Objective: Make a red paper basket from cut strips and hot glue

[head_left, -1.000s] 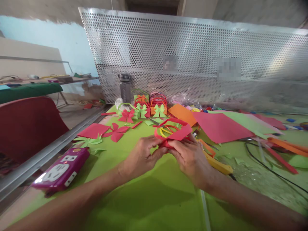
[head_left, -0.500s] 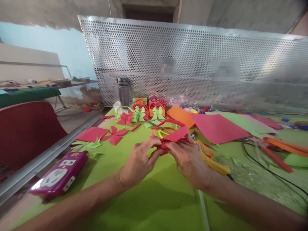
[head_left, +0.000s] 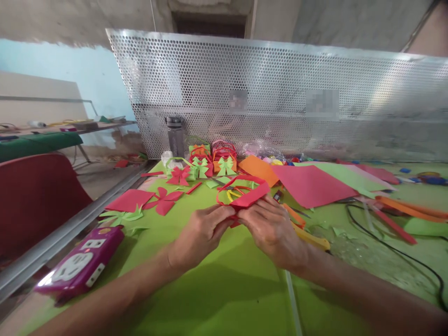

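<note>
Above the green tabletop [head_left: 210, 298], a red paper piece with a looped strip [head_left: 250, 196] is held between both hands. My left hand [head_left: 201, 233] pinches its lower left part between thumb and fingers. On its lower right side, my right hand [head_left: 275, 231] is closed, with the fingertips partly hidden behind the paper. The hands almost touch at the bottom of the piece. Through the loop, yellow and orange handles [head_left: 233, 192] show on the table behind. A red petal-shaped cutout [head_left: 164, 200] lies to the left.
A purple power strip [head_left: 82, 263] lies at the left. Small paper bags with bows [head_left: 225, 165] and a bottle [head_left: 175, 136] stand at the back. Pink sheets [head_left: 313, 185], a yellow glue gun [head_left: 312, 237] and a black cable [head_left: 392, 247] are on the right.
The view has shifted slightly, so most things appear a little further left. The red piece has tilted somewhat, and the fingers of my right hand are drawn closer together around it.
</note>
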{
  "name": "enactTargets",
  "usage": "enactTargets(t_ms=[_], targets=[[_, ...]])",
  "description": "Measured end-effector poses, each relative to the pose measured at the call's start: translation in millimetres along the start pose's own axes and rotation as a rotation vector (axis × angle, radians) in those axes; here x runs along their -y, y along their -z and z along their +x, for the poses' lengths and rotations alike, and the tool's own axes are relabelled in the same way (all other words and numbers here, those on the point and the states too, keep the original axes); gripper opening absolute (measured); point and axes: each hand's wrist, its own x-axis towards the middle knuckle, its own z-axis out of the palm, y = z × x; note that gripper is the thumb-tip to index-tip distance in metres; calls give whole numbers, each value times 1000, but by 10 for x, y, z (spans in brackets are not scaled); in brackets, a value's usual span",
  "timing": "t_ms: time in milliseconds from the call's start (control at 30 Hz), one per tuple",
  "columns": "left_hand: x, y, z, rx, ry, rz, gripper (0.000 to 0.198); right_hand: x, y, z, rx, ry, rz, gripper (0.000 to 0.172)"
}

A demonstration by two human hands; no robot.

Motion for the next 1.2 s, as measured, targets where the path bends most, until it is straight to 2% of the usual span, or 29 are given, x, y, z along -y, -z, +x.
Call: enactTargets(t_ms=[200, 400, 500, 667, 733, 833, 900, 1067, 1200], targets=[[-11, 30, 1, 65, 12, -31, 12, -19, -4, 6, -17, -40, 75, 15], [-29, 43, 15, 201, 101, -27, 14, -24, -87, -33, -10, -32, 44, 17], [-11, 42, 16, 196, 139, -25, 13, -8, -80, -23, -9, -20, 39, 16], [24, 74, 38, 150, 200, 48, 11, -19, 141, 83, -186, -28, 168, 6], [32, 97, 51, 175, 221, 95, 12, -49, 256, 122, -247, -90, 208, 2], [35, 135, 69, 227, 233, 132, 12, -116, 366, 156, -289, -194, 171, 5], [31, 154, 76, 258, 242, 132, 13, -169, 381, 164, -266, -240, 171, 3], [22, 174, 87, 294, 235, 144, 16, -271, 315, 166, -59, -359, 276, 11], [42, 209, 103, 310, 221, 186, 18, -313, 295, 162, 21, -359, 314, 6]])
